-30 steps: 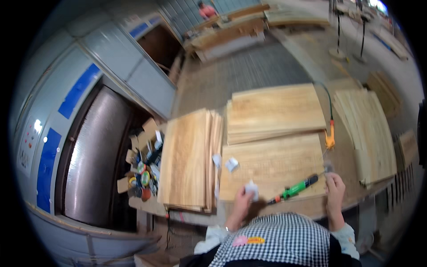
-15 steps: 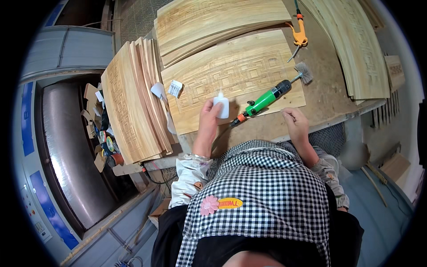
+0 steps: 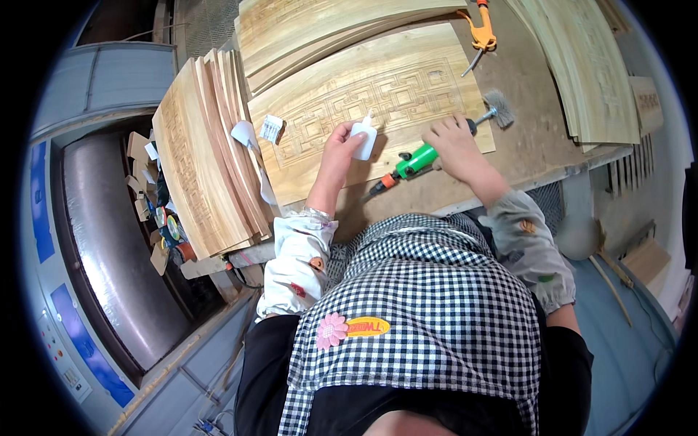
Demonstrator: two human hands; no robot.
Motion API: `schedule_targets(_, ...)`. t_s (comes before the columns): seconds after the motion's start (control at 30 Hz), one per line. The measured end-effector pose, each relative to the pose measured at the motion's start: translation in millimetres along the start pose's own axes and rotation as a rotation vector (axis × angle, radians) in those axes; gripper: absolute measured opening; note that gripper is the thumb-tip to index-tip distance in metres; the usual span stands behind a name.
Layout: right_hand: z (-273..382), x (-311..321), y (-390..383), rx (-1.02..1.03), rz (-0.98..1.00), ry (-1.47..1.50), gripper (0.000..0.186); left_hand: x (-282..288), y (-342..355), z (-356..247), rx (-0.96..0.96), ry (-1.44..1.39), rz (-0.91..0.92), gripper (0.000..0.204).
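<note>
My left hand (image 3: 339, 152) grips a small white squeeze bottle (image 3: 364, 142) over a carved wooden panel (image 3: 305, 174). My right hand (image 3: 459, 152) is closed over the green power tool (image 3: 417, 160), its fingers bent across the body, partly hiding it. A wire brush (image 3: 500, 107) is fitted to the tool’s far end. A small printed packet (image 3: 272, 128) lies on the panel’s left side, beside white paper strips (image 3: 243, 134).
An orange air blow gun (image 3: 481, 33) rests on the workbench (image 3: 520, 69). Panels are stacked left (image 3: 185, 145), behind (image 3: 342, 18) and right (image 3: 578, 73). A box of assorted items (image 3: 149, 189) sits at left, before a metal roller (image 3: 109, 247).
The view tilted down to the bench. My right hand has moved up from the front edge onto the green tool; my left hand still holds the white bottle.
</note>
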State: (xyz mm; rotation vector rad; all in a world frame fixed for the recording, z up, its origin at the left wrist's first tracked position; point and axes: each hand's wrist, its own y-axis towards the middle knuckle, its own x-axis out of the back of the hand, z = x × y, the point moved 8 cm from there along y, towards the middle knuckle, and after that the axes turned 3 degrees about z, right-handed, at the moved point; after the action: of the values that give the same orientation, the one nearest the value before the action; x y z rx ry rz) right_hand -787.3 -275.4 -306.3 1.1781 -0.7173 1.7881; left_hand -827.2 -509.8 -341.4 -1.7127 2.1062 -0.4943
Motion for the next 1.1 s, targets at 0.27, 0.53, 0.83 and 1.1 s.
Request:
schedule_targets(0.27,10.8,9.8,-34.5,0.057,-0.094,0.013,0.023,-15.9,18.8,17.1,0.005,0.212,0.067,0.028)
schedule_targets(0.53,8.8,8.8,-30.6,0.068,-0.096,0.005,0.020,-19.5,38.3,21.2,0.026,0.305,0.079,0.027)
schedule_targets(0.83,5.8,3.0,-30.9,0.030,-0.052,0.062,0.030,-20.7,51.3,25.4,0.041,0.370,0.064,0.026)
schedule_targets(1.1,7.5,8.0,-28.9,0.045,-0.087,0.021,0.020,-18.9,45.1,21.1,0.064,0.421,0.074,0.029)
